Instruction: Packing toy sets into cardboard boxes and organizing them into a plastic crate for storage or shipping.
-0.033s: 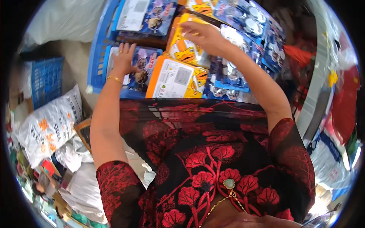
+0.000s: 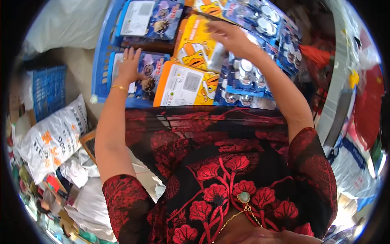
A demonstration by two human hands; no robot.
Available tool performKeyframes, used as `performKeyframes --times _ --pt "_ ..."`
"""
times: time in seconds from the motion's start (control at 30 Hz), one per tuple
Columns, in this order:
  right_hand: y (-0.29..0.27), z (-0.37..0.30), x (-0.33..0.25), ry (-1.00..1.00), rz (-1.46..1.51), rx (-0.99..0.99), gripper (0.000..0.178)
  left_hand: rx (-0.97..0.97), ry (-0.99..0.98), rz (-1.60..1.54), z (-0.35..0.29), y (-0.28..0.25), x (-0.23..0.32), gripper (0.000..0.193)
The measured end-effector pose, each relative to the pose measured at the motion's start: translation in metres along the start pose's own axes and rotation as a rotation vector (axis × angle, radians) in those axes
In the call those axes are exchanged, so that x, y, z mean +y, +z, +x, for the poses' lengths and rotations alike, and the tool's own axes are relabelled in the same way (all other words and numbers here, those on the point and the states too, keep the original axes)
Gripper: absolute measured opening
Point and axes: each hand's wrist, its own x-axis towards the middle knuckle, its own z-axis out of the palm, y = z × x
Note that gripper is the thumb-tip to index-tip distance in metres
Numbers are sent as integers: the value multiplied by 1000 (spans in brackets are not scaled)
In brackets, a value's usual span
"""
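Note:
My left hand [image 2: 129, 68] lies on a dark blue carded pack [image 2: 152, 65] at the near left of a blue plastic crate [image 2: 100, 71]. Its fingers are spread over the pack's pale label side. Over the middle of the crate hovers my right hand [image 2: 232, 37], fingers stretched out and apart, with nothing seen in it. Below it are a yellow pack with a cartoon duck [image 2: 196, 46] and clear blister packs with round silvery pieces [image 2: 245, 75]. Between my hands, nearer to me, sits an orange-edged yellow pack [image 2: 183, 85] with a white label.
Another blue pack [image 2: 138, 18] lies at the crate's far left. More blister packs [image 2: 266, 18] fill the far right. Beyond the left side stand a smaller blue basket [image 2: 48, 91] and a printed white sack [image 2: 53, 138]. To the right are a grey edge [image 2: 339, 77] and plastic bags [image 2: 351, 175].
My right hand has shifted slightly to the right over the packs. My left hand stays on the blue pack. The whole view has moved a little.

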Motion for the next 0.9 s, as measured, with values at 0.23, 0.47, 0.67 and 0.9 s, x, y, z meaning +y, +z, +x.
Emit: performKeyframes --times 0.23,0.47,0.67,0.9 --pt "-132 -140 109 399 -581 279 34 588 117 -356 -6 -35 70 57" --pt "-55 -185 101 543 -335 228 51 310 233 -882 -21 -51 266 46" --pt "-38 -197 91 594 -100 208 60 462 -7 -1071 -19 -43 336 65" --pt "-50 -197 37 618 -91 163 60 152 -16 -1660 -21 -44 321 64"
